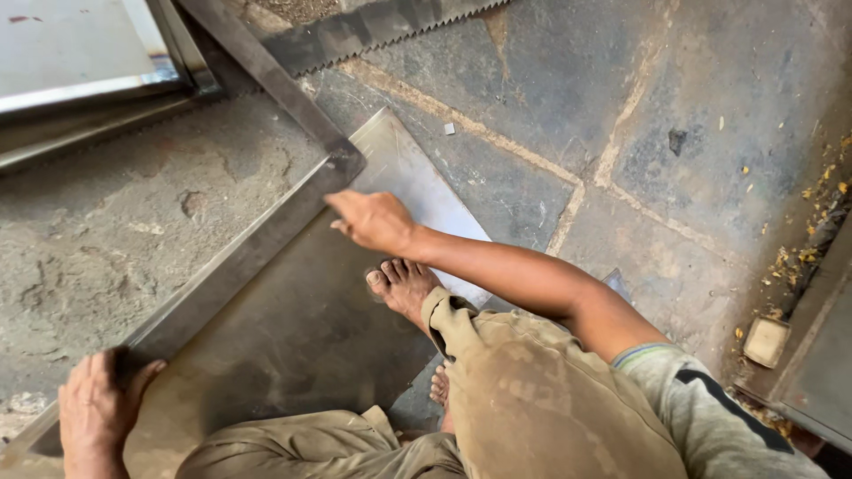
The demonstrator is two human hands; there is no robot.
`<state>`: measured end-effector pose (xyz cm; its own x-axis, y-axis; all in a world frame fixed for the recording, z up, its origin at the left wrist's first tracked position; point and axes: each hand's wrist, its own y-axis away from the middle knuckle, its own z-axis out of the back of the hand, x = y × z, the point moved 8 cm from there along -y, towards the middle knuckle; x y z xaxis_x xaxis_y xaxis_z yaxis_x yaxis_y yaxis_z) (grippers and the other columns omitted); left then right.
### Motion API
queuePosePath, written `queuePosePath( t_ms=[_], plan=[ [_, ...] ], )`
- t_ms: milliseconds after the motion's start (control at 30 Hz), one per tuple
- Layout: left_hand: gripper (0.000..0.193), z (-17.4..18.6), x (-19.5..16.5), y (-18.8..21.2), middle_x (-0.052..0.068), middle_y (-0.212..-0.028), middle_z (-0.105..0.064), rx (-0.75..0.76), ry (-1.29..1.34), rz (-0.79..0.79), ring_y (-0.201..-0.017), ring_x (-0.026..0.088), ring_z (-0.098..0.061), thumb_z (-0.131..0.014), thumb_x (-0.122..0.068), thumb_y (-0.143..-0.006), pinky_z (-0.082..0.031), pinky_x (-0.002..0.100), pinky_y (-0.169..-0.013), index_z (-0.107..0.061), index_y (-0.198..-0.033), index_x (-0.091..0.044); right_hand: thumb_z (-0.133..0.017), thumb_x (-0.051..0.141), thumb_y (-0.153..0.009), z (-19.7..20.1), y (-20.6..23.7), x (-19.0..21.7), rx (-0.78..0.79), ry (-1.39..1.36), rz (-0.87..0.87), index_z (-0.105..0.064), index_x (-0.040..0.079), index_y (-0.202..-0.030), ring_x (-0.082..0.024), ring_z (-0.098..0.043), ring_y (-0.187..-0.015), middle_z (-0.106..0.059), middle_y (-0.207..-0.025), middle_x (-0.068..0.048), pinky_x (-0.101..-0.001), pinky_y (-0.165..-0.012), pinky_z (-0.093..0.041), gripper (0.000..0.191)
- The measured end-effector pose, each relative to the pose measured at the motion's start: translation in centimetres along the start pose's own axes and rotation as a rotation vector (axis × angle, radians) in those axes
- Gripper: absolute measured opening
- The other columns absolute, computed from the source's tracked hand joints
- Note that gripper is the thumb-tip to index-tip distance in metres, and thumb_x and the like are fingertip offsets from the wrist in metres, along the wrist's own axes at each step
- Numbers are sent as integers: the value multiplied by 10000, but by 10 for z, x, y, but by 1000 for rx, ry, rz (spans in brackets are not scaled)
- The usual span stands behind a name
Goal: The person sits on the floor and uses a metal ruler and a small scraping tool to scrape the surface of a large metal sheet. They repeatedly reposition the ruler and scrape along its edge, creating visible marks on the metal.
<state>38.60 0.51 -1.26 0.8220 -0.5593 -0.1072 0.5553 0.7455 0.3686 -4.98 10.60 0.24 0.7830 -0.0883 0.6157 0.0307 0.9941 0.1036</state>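
A dull metal sheet [302, 328] lies on the stone floor, and my bare foot [404, 286] stands on it. A long metal angle bar [240, 257] runs along its left edge and meets a second bar [266, 75] at a corner [344, 160]. My left hand [99, 408] grips the near end of the long bar, fingers wrapped over its edge. My right hand [373, 222] reaches across to just below the corner. Its curled fingers rest against the bar and the sheet, and their tips are hidden.
A toothed saw blade [373, 31] lies at the top. A framed metal panel [80, 44] sits at the top left. At the right are a small pale block [765, 341], yellow shavings [812, 239] and another metal edge [821, 355].
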Motion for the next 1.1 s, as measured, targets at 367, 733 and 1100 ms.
queuePosePath(
  t_ms=[367, 733, 1100],
  plan=[
    [664, 11, -5, -23, 241, -1270, -635, 171, 82, 207, -1099, 430, -629, -802, -575, -834, -526, 505, -924, -682, -1298, -116, -629, 98, -881, -19, -57, 29, 10, 354, 221, -604, 48, -922, -249, -679, -574, -597, -910, -131, -403, -491, -515, 69],
    [969, 112, -146, -300, 182, -1585, -413, -284, -203, -210, -1489, 381, -338, -882, -461, -773, -257, 588, -1185, -436, -1582, -170, -627, 46, -801, -37, -58, 16, 157, 276, 210, -581, 32, -954, -285, -687, -638, -586, -931, -141, -427, -509, -517, 161],
    [638, 70, -120, -317, 152, -1495, -481, -81, -88, -163, -1433, 320, -428, -789, -461, -975, -290, 511, -1181, -471, -1424, -138, -652, 99, -828, -27, -69, 22, 178, 277, 184, -565, 60, -949, -289, -681, -653, -570, -890, -123, -418, -521, -527, 154]
  ],
)
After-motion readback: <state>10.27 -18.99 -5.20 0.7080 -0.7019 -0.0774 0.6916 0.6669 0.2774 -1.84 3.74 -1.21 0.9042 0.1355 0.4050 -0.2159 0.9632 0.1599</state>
